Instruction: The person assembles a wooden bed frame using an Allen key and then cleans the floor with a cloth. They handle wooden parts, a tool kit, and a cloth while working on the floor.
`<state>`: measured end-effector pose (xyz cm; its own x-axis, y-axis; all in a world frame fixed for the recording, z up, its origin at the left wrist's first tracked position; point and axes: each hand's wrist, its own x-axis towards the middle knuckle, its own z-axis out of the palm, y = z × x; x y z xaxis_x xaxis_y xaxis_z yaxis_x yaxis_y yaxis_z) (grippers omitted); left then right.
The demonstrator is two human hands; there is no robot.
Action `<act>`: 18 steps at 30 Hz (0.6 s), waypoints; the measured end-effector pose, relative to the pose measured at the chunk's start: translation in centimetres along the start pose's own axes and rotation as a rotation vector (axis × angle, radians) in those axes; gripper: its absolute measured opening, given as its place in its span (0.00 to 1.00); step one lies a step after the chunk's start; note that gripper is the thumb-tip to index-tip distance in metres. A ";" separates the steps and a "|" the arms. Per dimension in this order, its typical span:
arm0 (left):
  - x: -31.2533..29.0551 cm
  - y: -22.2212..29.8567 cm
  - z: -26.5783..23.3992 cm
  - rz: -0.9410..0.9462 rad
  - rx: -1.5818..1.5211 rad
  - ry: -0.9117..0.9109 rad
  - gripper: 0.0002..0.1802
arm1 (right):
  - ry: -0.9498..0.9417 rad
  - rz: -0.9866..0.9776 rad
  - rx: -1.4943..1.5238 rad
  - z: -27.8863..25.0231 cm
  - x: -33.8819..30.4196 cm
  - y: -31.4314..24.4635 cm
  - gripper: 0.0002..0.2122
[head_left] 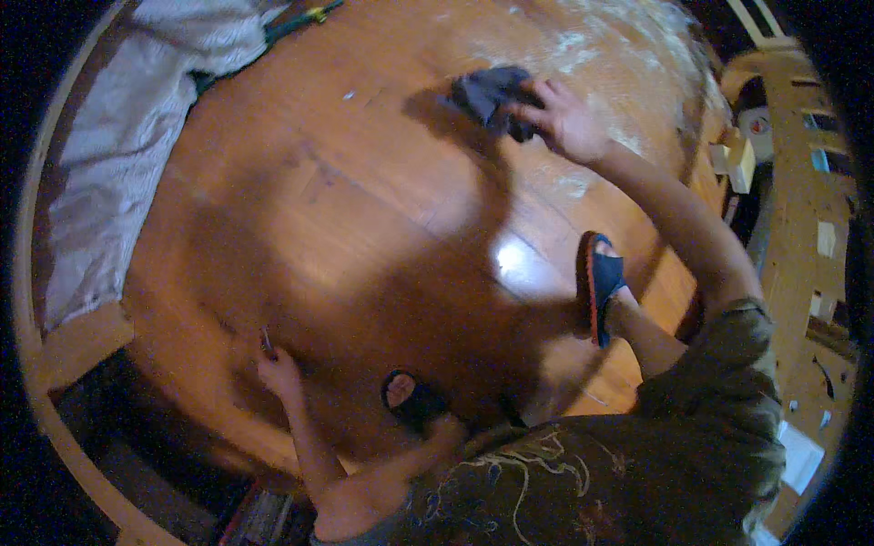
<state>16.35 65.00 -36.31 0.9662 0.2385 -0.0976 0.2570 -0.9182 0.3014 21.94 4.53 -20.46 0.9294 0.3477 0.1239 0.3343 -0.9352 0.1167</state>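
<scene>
At the far side of the wooden floor (pixel 364 173), my right hand (pixel 566 120) reaches out on a stretched arm and grips a crumpled dark grey cloth (pixel 493 95). Motion smears its fingers a little, and part of the cloth is covered by them. My left hand (pixel 279 373) is low over the floor at the near left, its fingers closed. A small, thin thing (pixel 267 342) sticks up from that grip, too small and dim to name.
Dark sandals (pixel 607 278) are on my feet. Pale whitish smears (pixel 592 45) mark the floor at the far right. Light fabric (pixel 127 164) hangs along the left. A wooden shelf (pixel 787 246) with small items stands at the right, wooden blocks (pixel 739 162) by it.
</scene>
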 end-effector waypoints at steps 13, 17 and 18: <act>-2.2 16.6 -2.2 0.148 -0.465 -0.177 0.19 | -0.269 -0.293 0.249 -0.3 -17.2 -5.8 0.26; -1.9 19.4 -9.4 0.340 -0.070 -0.151 0.18 | -0.321 -0.212 0.392 5.2 -19.0 -8.9 0.24; -1.4 20.9 -11.7 0.342 -0.007 -0.196 0.17 | -0.255 -0.186 0.384 5.4 -19.3 -8.8 0.24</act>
<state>20.60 49.23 -18.79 0.9746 -0.1468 -0.1693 -0.0789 -0.9319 0.3541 1.88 5.70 -29.23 0.8410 0.5287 -0.1150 0.4874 -0.8325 -0.2633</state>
